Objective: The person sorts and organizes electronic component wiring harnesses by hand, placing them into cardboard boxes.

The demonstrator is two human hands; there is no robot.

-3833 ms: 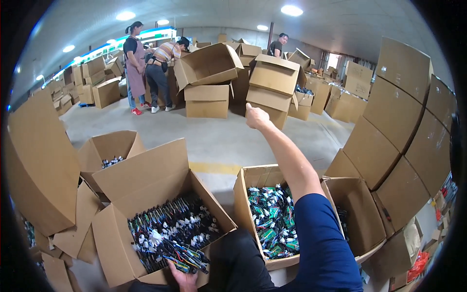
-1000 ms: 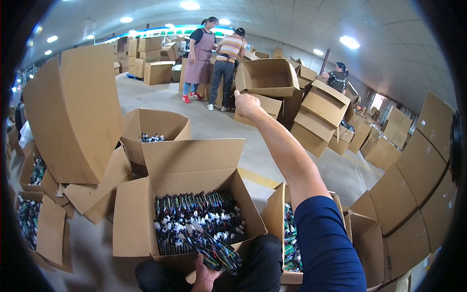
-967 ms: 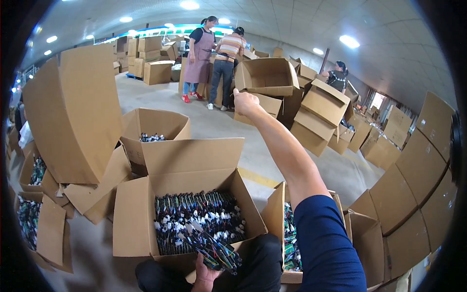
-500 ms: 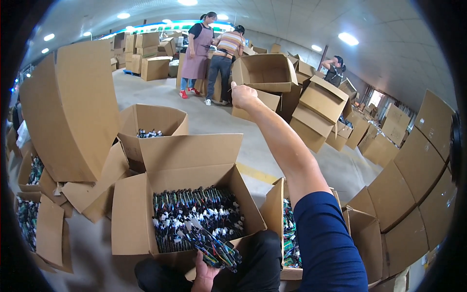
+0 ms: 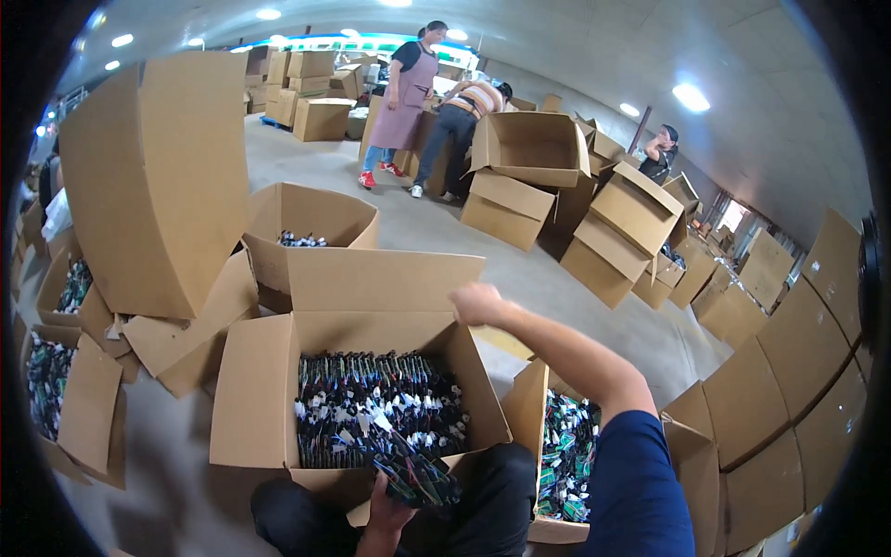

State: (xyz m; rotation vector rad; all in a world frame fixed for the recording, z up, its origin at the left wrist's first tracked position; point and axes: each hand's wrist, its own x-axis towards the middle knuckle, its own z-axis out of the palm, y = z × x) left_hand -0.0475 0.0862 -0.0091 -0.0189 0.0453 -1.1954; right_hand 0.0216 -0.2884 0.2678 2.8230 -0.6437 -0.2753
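My left hand is closed around a bunch of thin black wired parts with coloured wires, just above the near edge of an open cardboard box. Inside that box stand rows of similar black wired parts with white connectors. My right hand is raised in a fist by the far right corner of the box, apart from it. What the fist holds, if anything, is hidden. Under my right forearm is a narrower carton of green and black parts.
A tall carton stands at left, with part-filled boxes below it. Behind the main box sits another open box. Stacked cartons rise at right. Two people stand among boxes ahead; a third person is farther right.
My right hand has drawn back and down from its outstretched position ahead, the elbow now bent. The left hand still holds its bunch. One person ahead has bent lower. The view has shifted slightly.
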